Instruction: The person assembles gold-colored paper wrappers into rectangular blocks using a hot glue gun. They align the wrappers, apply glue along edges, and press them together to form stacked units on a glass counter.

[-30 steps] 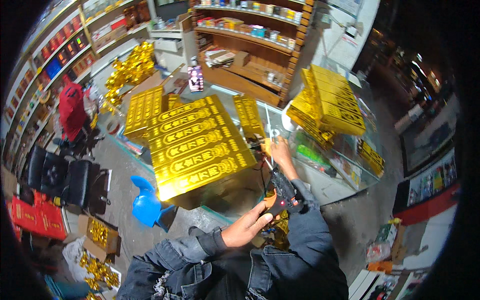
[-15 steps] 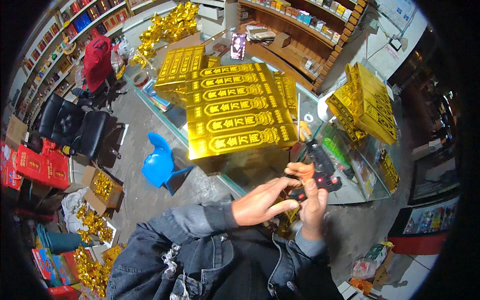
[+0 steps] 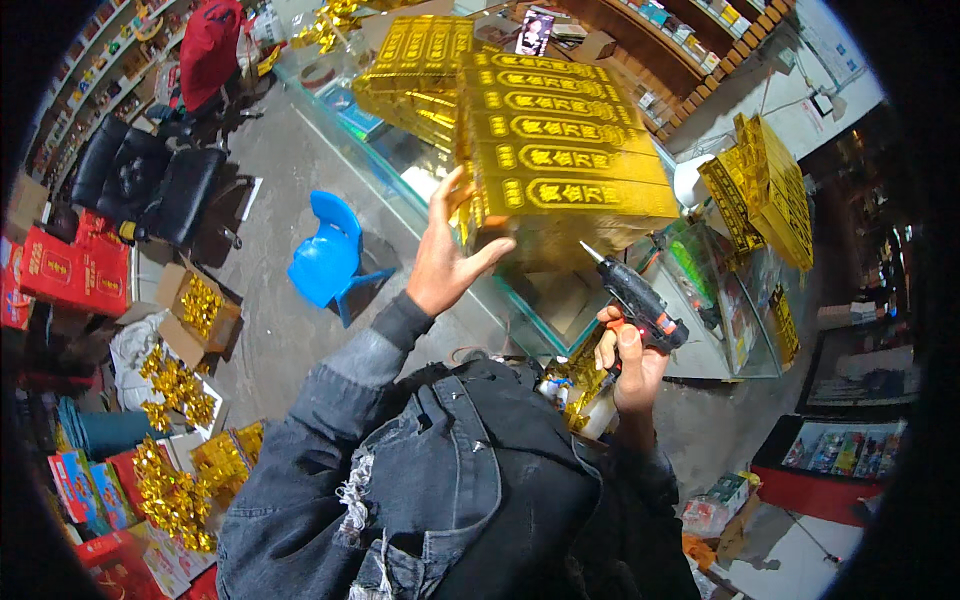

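My right hand (image 3: 632, 368) is wrapped around the grip of a black glue gun (image 3: 640, 300) with orange parts. Its pale nozzle points up and left, just short of the front of a large stack of shiny gold boxes (image 3: 560, 155) on the glass counter. At the stack's left front corner, my left hand (image 3: 447, 255) takes hold, its fingers along the side and its thumb spread across the front. Some of those fingertips are hidden by the stack. Behind it to the left sits another gold box stack (image 3: 415, 70).
A glass counter (image 3: 530, 325) runs beneath the stacks, with a lit phone (image 3: 535, 33) at its back. Further gold boxes (image 3: 765, 190) stand at right. On the floor at left are a blue plastic chair (image 3: 328, 255), a black office chair (image 3: 150, 190) and a carton of gold bows (image 3: 203, 305).
My left hand has left the glue gun and gone up and left to the corner of the gold stack. The gun has tilted, its nozzle now nearer the stack. The whole view has shifted.
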